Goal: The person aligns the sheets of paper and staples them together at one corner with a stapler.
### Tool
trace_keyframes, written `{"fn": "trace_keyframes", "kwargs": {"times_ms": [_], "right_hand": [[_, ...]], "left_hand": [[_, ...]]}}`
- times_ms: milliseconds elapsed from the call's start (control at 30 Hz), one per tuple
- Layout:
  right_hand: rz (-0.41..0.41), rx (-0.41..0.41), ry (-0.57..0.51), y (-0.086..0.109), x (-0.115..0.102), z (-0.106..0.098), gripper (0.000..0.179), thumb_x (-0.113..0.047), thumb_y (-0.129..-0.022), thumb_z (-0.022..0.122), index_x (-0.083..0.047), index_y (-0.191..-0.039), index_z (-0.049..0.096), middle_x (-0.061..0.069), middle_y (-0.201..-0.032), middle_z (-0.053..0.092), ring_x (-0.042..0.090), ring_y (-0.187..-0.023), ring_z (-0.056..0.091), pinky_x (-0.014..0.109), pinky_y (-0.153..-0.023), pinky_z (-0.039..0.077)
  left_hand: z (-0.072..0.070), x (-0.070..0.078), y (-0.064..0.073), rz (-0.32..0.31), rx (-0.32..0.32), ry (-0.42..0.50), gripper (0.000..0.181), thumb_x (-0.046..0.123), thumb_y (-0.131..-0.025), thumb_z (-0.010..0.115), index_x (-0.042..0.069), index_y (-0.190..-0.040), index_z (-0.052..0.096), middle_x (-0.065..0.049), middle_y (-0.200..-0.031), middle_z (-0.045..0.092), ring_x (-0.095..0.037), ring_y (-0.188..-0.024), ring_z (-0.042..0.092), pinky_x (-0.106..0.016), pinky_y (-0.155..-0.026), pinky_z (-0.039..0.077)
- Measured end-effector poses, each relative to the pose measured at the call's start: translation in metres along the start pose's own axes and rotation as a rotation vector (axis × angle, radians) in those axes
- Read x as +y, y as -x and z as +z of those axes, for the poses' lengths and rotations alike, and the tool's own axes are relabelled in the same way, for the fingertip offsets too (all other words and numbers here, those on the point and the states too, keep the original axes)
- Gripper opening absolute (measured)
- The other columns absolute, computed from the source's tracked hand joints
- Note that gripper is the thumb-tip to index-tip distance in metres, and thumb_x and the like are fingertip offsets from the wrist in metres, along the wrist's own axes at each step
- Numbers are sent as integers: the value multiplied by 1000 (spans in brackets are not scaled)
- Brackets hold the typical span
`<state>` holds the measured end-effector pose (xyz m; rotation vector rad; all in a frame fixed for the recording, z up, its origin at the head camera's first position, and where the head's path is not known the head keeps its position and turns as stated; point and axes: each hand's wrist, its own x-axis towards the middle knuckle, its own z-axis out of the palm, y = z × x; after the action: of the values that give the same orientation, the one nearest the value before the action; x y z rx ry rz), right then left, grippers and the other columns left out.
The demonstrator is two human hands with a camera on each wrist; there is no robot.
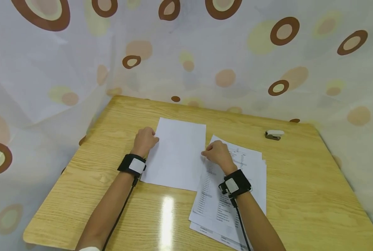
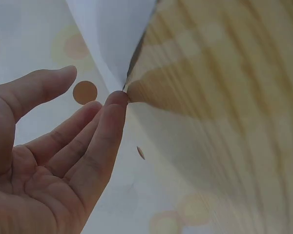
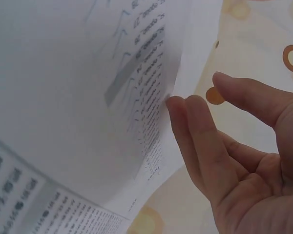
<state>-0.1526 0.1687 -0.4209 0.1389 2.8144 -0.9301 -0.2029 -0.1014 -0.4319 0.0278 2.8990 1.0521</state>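
A blank white sheet of paper point(image 1: 177, 157) lies on the wooden table, its right side beside a pile of printed sheets point(image 1: 209, 205). At its left edge is my left hand point(image 1: 143, 141). In the left wrist view the fingertips point(image 2: 118, 98) meet the paper's edge, the thumb held well apart. My right hand point(image 1: 218, 154) is over the upper part of the printed pile, fingertips by the blank sheet's right edge. Its fingers point(image 3: 201, 122) extend toward the paper in the right wrist view, with the thumb separate from them.
A small stapler point(image 1: 273, 135), white on top and dark below, sits at the back right of the table point(image 1: 305, 195). Behind the table hangs a white curtain point(image 1: 199, 45) with brown and yellow circles. Each wrist wears a black strap with a cable running down the forearm.
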Motion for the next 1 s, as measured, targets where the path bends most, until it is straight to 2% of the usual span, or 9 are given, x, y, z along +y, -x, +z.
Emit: {"fn": "trace_keyframes", "kwargs": {"times_ms": [200,500,767,1000], "right_hand": [[32,18,25,-5,0,5,21,-14,-88,76,5,-97,73,12,-86,68,20,-69,60,30,-62,46],[29,28,18,-8,-1,7,18,-12,-87,75,5,-95,72,11,-83,66,21,-70,58,29,-60,45],[17,38,-7,-7,0,7,12,-10,-85,76,2,-85,72,8,-75,63,19,-66,56,29,-57,42],[19,30,-18,-7,3,7,22,-13,-86,76,5,-99,73,13,-90,68,22,-74,60,32,-65,47]], "left_hand": [[2,0,0,-7,-23,66,34,8,-93,67,-13,-119,64,-28,-121,64,-32,-91,64,-43,-79,54],[4,2,-3,-44,-59,99,40,15,-94,65,-10,-125,61,-26,-128,61,-32,-98,60,-43,-85,52],[6,6,-4,-31,-131,139,49,21,-96,64,-9,-134,56,-25,-135,57,-33,-112,60,-45,-92,50],[3,13,-2,5,-149,230,53,20,-96,64,0,-143,48,-23,-131,58,-36,-118,56,-48,-93,48]]}}
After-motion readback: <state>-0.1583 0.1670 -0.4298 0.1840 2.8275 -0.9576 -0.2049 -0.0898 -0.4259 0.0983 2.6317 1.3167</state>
